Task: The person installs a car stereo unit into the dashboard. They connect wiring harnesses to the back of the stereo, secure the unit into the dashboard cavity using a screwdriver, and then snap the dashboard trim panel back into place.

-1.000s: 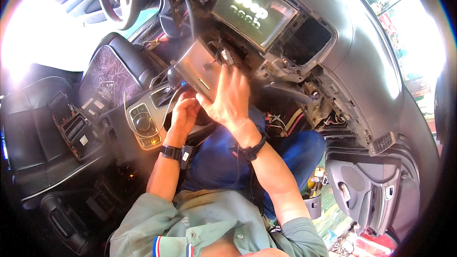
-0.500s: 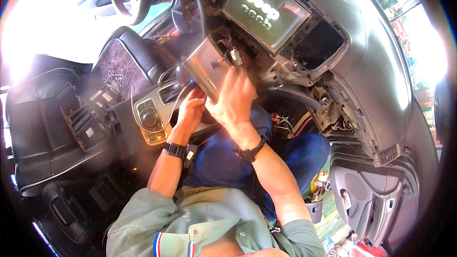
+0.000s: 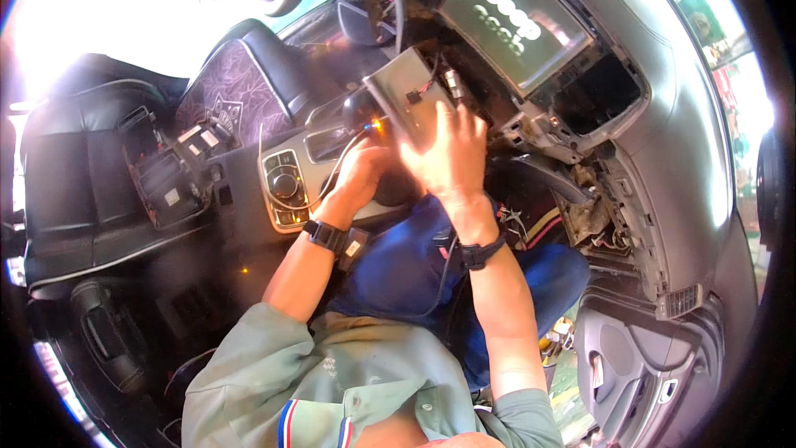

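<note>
A flat silver metal box (image 3: 408,87), with a small dark connector and wires on its face, is tilted up in front of the dashboard opening. My right hand (image 3: 448,156) grips its lower right part, fingers reaching up beside a pale wire plug (image 3: 453,85). Close to the box's lower left side, my left hand (image 3: 361,170) is closed, its fingertips partly hidden. What it holds I cannot make out. A thin pale cable (image 3: 333,176) loops past this hand from the centre console (image 3: 319,148). Small blue and orange lights glow just above its fingers.
A lit display screen (image 3: 514,21) sits in the stripped dashboard, beside a dark square opening (image 3: 603,98). The console's round control knob (image 3: 284,187) lies to the left. Removed trim panels (image 3: 170,182) rest on the black seat (image 3: 79,158). An open car door (image 3: 634,357) stands at lower right.
The whole view has shifted, so the car's interior appears further right. My right hand still holds the metal box, and my left hand's fingers are more curled beside it.
</note>
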The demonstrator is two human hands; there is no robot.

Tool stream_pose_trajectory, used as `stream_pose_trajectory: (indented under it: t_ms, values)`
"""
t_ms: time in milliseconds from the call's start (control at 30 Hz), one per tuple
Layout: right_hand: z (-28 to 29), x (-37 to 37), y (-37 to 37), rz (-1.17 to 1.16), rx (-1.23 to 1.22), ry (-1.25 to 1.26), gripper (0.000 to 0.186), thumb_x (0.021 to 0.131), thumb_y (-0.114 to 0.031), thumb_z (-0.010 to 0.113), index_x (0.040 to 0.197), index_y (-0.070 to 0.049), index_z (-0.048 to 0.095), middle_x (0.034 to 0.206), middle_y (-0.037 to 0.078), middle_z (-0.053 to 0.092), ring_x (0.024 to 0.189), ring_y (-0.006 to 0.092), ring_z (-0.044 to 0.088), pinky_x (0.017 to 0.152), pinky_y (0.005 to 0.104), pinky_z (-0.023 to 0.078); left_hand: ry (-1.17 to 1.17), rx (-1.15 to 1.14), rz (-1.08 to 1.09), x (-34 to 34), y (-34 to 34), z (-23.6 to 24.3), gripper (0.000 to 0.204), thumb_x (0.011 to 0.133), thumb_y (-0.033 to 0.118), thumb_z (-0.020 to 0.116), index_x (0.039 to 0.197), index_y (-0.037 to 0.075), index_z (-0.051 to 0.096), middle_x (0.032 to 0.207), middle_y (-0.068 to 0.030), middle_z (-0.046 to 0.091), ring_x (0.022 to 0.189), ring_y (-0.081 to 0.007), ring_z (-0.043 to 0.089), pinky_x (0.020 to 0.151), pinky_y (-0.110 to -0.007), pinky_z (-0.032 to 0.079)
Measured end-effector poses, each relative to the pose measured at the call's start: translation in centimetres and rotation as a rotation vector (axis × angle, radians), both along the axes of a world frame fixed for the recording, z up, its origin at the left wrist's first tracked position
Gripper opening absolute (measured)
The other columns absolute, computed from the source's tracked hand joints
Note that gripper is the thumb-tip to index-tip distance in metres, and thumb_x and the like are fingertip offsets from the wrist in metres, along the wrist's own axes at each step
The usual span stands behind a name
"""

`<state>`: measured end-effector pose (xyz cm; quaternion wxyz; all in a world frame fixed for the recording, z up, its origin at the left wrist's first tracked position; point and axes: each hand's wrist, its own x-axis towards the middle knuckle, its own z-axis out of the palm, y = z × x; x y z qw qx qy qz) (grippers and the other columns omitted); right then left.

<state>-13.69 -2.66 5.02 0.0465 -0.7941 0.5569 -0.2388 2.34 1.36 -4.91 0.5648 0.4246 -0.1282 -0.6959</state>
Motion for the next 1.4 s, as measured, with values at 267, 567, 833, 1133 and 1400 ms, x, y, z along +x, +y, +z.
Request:
stream_pose_trajectory:
  t_ms: [267,567,833,1133,1400]
  values:
    - [-0.8,-1.4,0.3,0.116,-0.094,-0.099,0.047,0.072,-0.026,0.072,0.108,0.003,0.064,0.115,0.022,0.063,0.109,0.0377,0.059,0.097,0.0449,0.047,-0.459,-0.079,-0.255,1.9,1.8,2.5,0.040,0.093,0.016,0.059,0.128,-0.002,0.054,0.119,-0.0123,0.064,0.110,-0.0214,0.061,0.097,-0.034,0.047]
    - [-2.4,-0.2,1.4,0.093,-0.302,-0.065,0.039,0.075,-0.023,0.071,0.106,0.000,0.062,0.114,0.017,0.063,0.112,0.0346,0.058,0.099,0.0474,0.045,-1.853,-0.680,-0.267,6.6,-5.7,7.6,0.057,0.071,0.013,0.068,0.124,-0.002,0.052,0.122,-0.0223,0.055,0.116,-0.0383,0.054,0.102,-0.041,0.043]
    - [-4.3,-1.9,3.0,0.121,-0.386,-0.005,0.028,0.085,-0.016,0.069,0.105,0.000,0.060,0.113,0.016,0.064,0.115,0.0330,0.058,0.101,0.0495,0.043,-1.819,-0.334,-0.668,6.1,-7.7,7.9,0.059,0.065,0.021,0.075,0.116,0.002,0.050,0.100,-0.0243,0.066,0.100,-0.0419,0.063,0.084,-0.047,0.051]
    - [-4.2,-2.4,3.5,0.160,-0.392,-0.094,0.024,0.085,-0.011,0.070,0.104,0.000,0.061,0.108,0.015,0.067,0.110,0.0321,0.061,0.099,0.0471,0.046,-1.551,-0.240,-0.747,6.6,-9.0,7.6,0.066,0.054,0.015,0.079,0.117,0.004,0.061,0.093,-0.0222,0.069,0.090,-0.0355,0.068,0.080,-0.041,0.053]
    - [-5.0,-2.2,3.7,0.160,-0.405,-0.150,0.021,0.083,-0.013,0.070,0.100,-0.002,0.062,0.106,0.013,0.067,0.111,0.0295,0.061,0.101,0.0476,0.044,-1.387,-0.222,-0.970,7.9,-12.2,6.8,0.053,0.049,0.006,0.082,0.099,0.000,0.068,0.088,-0.0111,0.071,0.086,-0.0214,0.065,0.076,-0.035,0.051]
